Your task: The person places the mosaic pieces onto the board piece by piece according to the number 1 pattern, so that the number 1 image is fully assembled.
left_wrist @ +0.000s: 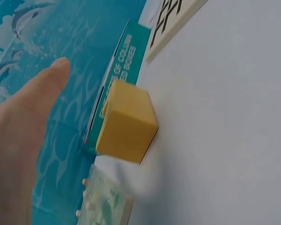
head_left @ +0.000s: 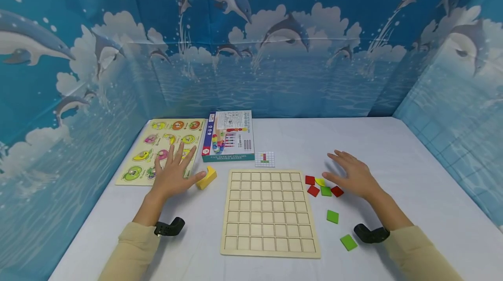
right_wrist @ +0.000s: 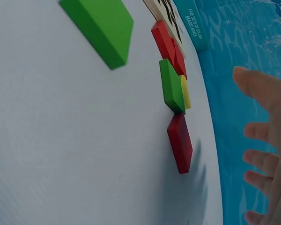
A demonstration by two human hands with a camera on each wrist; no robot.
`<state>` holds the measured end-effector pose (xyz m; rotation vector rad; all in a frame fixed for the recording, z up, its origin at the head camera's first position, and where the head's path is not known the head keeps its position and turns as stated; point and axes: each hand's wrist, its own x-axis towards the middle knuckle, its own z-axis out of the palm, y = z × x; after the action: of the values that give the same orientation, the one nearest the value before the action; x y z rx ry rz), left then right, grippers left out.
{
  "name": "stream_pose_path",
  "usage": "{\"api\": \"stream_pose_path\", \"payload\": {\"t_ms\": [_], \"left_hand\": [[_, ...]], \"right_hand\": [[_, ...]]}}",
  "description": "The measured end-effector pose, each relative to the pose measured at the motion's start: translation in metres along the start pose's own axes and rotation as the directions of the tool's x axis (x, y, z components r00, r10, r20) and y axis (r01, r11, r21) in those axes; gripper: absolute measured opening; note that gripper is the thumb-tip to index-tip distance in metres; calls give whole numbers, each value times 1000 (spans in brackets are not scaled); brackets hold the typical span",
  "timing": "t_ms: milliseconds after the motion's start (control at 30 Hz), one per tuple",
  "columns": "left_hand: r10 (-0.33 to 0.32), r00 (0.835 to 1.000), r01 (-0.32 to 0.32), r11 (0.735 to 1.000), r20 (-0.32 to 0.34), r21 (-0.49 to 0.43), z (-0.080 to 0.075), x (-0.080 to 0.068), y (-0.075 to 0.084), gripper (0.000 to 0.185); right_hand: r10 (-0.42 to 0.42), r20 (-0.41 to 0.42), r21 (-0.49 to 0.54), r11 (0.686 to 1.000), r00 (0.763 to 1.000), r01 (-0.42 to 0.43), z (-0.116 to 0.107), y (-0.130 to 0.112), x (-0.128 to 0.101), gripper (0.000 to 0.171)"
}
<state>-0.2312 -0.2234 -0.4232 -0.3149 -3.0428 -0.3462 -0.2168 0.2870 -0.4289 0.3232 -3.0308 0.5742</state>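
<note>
My left hand [head_left: 173,176] is spread with straight fingers over the right part of a fruit picture board [head_left: 135,141], holding nothing. Its thumb comes close to a yellow block [head_left: 207,178] with a curved notch, which also shows in the left wrist view. On the other side, my right hand [head_left: 352,175] hovers with relaxed fingers and nothing in them, just right of a small group of tiles. That group has red tiles [head_left: 313,190], a green tile [head_left: 326,191], a yellow piece [head_left: 320,182] and a dark red tile [head_left: 337,191]. Between the hands lies a wooden grid board [head_left: 271,217].
Nearer the front are two more green tiles [head_left: 332,216] [head_left: 348,242]. A small printed grid card [head_left: 265,159] lies behind the grid board. At the back is a flat teal-edged box [head_left: 229,137]. A dolphin-print curtain [head_left: 275,76] closes off the table's back and sides.
</note>
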Motion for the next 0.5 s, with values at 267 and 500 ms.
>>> {"api": "stream_pose_path", "payload": {"t_ms": [267, 500], "left_hand": [[69, 995, -72, 997, -70, -40, 4, -19, 29, 91], [241, 960, -263, 952, -142, -157, 13, -40, 56, 71]], "right_hand": [[15, 3, 97, 995, 1000, -15, 10, -10, -9, 63], [-33, -13, 119, 992, 999, 34, 15, -16, -10, 41]]}}
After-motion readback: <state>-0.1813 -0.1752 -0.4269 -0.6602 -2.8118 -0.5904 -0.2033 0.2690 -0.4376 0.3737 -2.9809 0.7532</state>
